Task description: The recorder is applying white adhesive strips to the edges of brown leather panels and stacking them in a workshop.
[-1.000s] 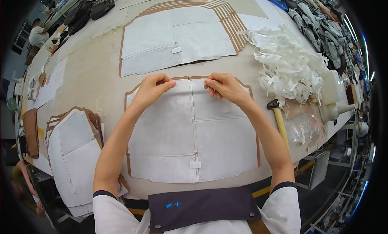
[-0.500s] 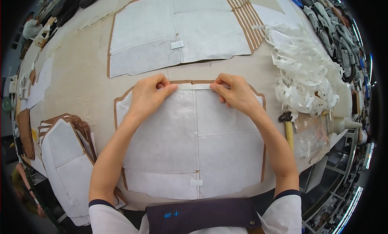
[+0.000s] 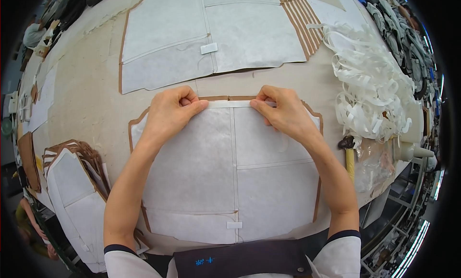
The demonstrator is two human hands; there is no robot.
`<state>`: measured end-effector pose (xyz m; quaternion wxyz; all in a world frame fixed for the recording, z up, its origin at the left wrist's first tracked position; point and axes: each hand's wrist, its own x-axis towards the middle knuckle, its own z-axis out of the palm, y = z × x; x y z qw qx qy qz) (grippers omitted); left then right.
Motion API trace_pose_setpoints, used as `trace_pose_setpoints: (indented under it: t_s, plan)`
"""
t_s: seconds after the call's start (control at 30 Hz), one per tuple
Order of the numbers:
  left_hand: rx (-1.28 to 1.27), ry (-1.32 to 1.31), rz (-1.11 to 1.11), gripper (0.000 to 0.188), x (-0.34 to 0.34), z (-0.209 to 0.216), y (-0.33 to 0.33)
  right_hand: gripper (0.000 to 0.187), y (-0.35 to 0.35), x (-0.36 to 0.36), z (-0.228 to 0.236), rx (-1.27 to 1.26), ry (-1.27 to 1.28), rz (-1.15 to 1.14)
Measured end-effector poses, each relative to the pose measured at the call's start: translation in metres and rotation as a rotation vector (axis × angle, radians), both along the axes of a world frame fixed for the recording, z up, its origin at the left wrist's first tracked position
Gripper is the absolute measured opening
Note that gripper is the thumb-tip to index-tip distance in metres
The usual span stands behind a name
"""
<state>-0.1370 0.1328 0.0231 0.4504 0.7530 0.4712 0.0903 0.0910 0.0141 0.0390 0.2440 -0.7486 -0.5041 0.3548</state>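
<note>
Pinch closed on both sides: L hand [image 3: 175, 112] & R hand [image 3: 285, 110] each have thumb + fingers shut on a narrow white strip [image 3: 228, 104], taut-looking btwn them; can't tell if the panel edge is caught too. Largest first: table [image 3: 86, 86] fills most of frame. White panel w/ brown edging [image 3: 192, 158] lies flat, center to lower center, under both hands. Layered panels [image 3: 254, 35] at upper center, stacked pieces [image 3: 77, 196] lower left, tangled heap of white tape [image 3: 370, 81] upper right, hammer [image 3: 350, 163] w/ yellow handle right of center. Change vs 1 s ago: strip hard to make out then, now shows clearly along panel's top edge, just below the brown; hands about same spacing. Means, my read: strip is being lined up to the edge, no fastening visible. Smallest: white tag [image 3: 234, 225], lower center, on panel seam.
</note>
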Motion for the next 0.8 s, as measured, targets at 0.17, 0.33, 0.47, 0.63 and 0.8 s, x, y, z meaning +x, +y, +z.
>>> trace_pose_setpoints:
  t_s: [0.17,0.33,0.47,0.63,0.8]
  plan:
    - [-0.057,0.010,0.042,0.024,0.003,0.007,-0.002,0.022,0.000,0.001,-0.003,-0.001,0.013,0.008]
    - [-0.068,0.020,0.041,0.025,0.005,0.008,-0.002,0.023,-0.002,0.004,-0.011,0.079,0.038,0.034]
    - [-0.079,0.013,0.054,0.025,0.004,0.008,-0.001,0.022,0.000,0.000,-0.002,0.029,0.014,0.017]
    - [-0.064,0.037,0.048,0.024,0.006,0.009,-0.002,0.024,-0.002,0.004,-0.013,0.102,0.008,0.050]
    - [-0.046,0.040,0.038,0.024,0.005,0.009,-0.003,0.023,-0.002,0.003,-0.009,0.079,0.016,0.045]
